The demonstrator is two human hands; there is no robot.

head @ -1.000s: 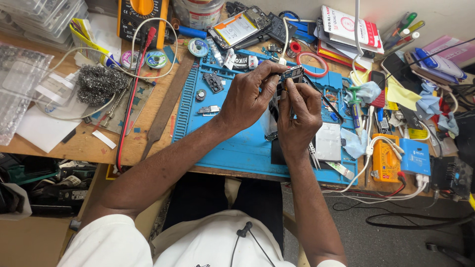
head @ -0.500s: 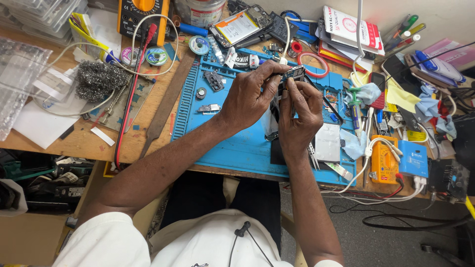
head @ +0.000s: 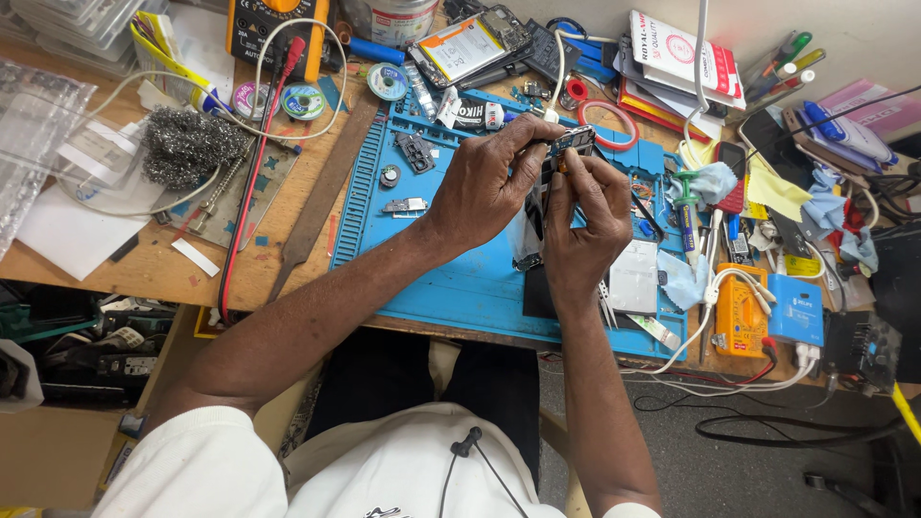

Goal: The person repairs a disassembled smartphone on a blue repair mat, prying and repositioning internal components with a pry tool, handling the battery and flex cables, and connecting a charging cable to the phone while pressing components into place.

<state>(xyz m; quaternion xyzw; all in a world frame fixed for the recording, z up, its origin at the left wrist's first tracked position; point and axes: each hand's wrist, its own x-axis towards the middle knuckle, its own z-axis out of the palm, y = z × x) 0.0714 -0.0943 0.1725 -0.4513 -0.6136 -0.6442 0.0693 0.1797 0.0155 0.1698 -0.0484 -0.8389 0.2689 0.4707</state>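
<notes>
Single head-worn view, looking steeply down, close over blue work mat (head: 460, 278) and cluttered bench (head: 288, 240).

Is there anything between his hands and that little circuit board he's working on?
Nothing visible. The left hand and right hand both already pinch the small dark circuit board directly, lifted above the blue silicone work mat. No tool or cable lies between fingers and board.

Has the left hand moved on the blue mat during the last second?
No. The left hand stays at the small circuit board, above the blue mat, level with the red ring, as before.
</notes>
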